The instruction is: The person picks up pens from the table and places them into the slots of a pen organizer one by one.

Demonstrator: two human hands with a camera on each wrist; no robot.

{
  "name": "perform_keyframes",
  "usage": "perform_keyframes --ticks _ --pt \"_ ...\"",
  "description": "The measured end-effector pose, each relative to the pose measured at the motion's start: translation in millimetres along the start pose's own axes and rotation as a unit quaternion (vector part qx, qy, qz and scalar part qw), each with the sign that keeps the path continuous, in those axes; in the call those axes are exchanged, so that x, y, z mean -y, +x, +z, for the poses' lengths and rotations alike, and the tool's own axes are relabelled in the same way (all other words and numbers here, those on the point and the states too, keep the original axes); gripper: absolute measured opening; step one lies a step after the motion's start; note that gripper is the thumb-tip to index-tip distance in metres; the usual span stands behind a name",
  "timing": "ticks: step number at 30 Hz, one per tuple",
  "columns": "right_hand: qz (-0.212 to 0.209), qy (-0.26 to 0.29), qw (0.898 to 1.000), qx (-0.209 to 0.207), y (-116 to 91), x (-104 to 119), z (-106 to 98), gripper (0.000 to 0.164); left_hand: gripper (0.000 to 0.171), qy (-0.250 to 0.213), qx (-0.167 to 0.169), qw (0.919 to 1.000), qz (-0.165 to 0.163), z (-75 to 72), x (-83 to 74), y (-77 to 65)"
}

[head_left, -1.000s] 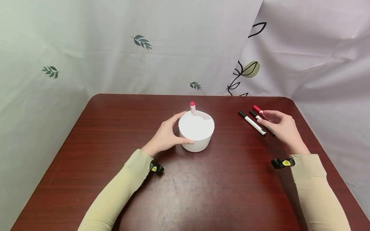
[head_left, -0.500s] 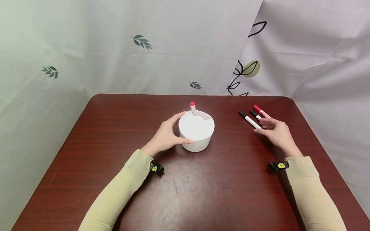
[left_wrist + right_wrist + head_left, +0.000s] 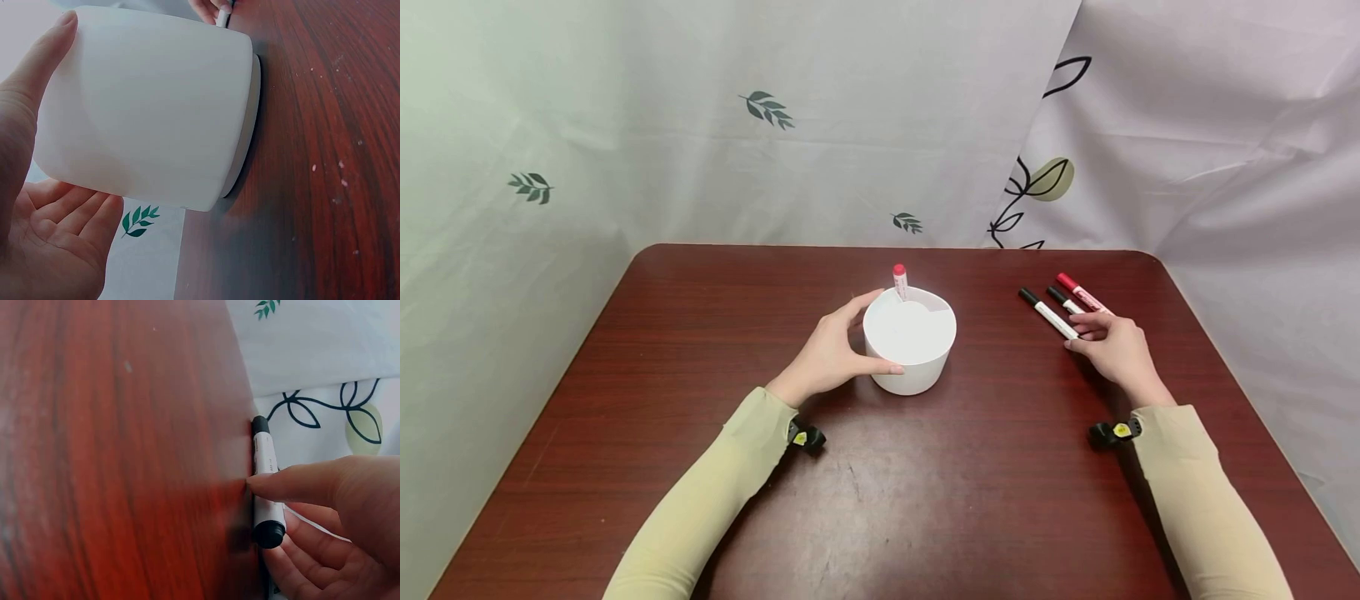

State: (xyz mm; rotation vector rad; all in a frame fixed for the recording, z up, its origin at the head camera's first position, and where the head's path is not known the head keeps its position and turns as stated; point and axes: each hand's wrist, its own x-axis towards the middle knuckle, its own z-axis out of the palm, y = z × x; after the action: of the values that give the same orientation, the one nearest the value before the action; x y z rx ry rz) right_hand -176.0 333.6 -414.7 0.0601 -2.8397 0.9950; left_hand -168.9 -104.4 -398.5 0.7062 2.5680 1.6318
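Backdrop: pale curtain (image 3: 850, 125) with leaf prints, hung behind a dark red-brown table (image 3: 925, 483).
Left hand (image 3: 827, 354): cupped round the side of a white tub (image 3: 911, 342), thumb and fingers curled against its wall.
Tub contents: one red-capped marker (image 3: 899, 282) standing at the far rim, opposite the palm; inside otherwise white, nothing else made out.
Right hand (image 3: 1116, 350): fingertips pinching the near end of a black-capped marker (image 3: 1048, 312) flat on the table, just ahead of the knuckles.
Beside that hand: a second black-capped marker (image 3: 1063, 302) and a red-capped one (image 3: 1081, 293), just past the fingers, close together.
Risk: likely slip of the thin round marker from a fingertip pinch, then a roll toward the table edge; possible nudge of the two neighbours by the knuckles.
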Motion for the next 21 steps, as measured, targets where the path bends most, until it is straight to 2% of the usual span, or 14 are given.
perform_keyframes --ticks 21 --pt "0.007 0.001 1.000 -0.016 1.0 3.7 0.2 0.028 0.104 -0.002 0.001 1.0000 0.002 0.1 -0.8 0.0"
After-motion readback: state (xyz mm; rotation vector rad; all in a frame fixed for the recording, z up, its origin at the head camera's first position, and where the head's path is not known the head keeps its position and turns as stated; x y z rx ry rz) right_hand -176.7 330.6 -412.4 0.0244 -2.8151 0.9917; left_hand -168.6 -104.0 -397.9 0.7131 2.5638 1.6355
